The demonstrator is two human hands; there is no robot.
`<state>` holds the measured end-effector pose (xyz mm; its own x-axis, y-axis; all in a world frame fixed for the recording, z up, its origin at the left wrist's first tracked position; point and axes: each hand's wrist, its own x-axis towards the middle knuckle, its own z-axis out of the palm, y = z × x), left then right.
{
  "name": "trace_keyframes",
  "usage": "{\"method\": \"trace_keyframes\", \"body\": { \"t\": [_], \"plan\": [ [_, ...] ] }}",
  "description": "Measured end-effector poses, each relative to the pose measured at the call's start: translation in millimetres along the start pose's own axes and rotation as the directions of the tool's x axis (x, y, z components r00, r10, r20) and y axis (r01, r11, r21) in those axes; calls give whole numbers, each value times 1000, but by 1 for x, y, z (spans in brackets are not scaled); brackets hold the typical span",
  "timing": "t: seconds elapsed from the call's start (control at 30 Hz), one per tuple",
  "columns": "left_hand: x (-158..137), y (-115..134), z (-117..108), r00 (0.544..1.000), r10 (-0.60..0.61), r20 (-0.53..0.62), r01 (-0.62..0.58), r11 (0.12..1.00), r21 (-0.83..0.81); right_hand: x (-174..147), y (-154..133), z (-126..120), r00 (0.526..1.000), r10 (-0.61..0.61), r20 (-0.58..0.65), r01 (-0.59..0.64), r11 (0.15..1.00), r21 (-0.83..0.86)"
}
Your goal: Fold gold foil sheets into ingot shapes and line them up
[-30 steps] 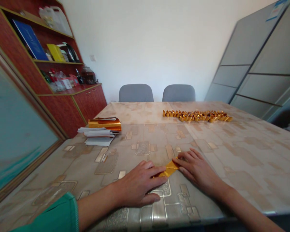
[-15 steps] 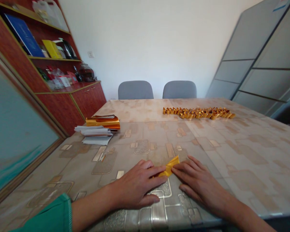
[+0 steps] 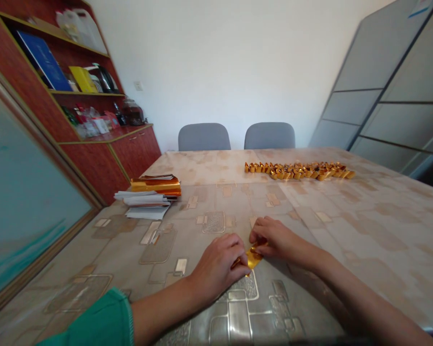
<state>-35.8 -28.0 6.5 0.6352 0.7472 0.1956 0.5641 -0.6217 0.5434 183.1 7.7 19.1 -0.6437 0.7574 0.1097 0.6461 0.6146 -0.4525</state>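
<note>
A small piece of shiny gold foil paper lies between my two hands, low over the near part of the table. My left hand grips its left end with curled fingers and thumb. At its upper right end, my right hand pinches the foil with bent fingers. My fingers cover both ends of the piece, so only its middle shows. A long cluster of folded gold foil pieces sits further back on the right. To the left lie a stack of gold foil sheets and white-backed sheets.
A patterned, glossy cover lies over the table. Two grey chairs stand behind its far edge. At the left is a red-brown cabinet with shelves; a grey panelled unit rises on the right.
My fingers were stretched flat over the foil; now both hands have curled and grip it. My right hand has moved up and left, with its wrist raised.
</note>
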Motion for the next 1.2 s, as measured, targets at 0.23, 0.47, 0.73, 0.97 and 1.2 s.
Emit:
{"method": "trace_keyframes", "body": {
  "t": [0.23,0.47,0.73,0.97,1.2],
  "plan": [
    [-1,2,2,992,-113,-53,111,993,-45,5,2,-1,999,-31,18,28,992,126],
    [4,0,2,986,-147,-80,141,987,-83,3,-5,-9,992,-97,-84,112,974,196],
    [7,3,-2,965,-227,-131,202,962,-185,1,-16,-16,977,-93,-190,143,953,268],
    [13,0,8,945,-261,-197,165,900,-405,9,-6,-7,977,49,-206,62,864,500],
    [15,5,-6,933,-305,-191,153,817,-556,11,-10,-5,982,96,-160,28,772,635]
  ]
}}
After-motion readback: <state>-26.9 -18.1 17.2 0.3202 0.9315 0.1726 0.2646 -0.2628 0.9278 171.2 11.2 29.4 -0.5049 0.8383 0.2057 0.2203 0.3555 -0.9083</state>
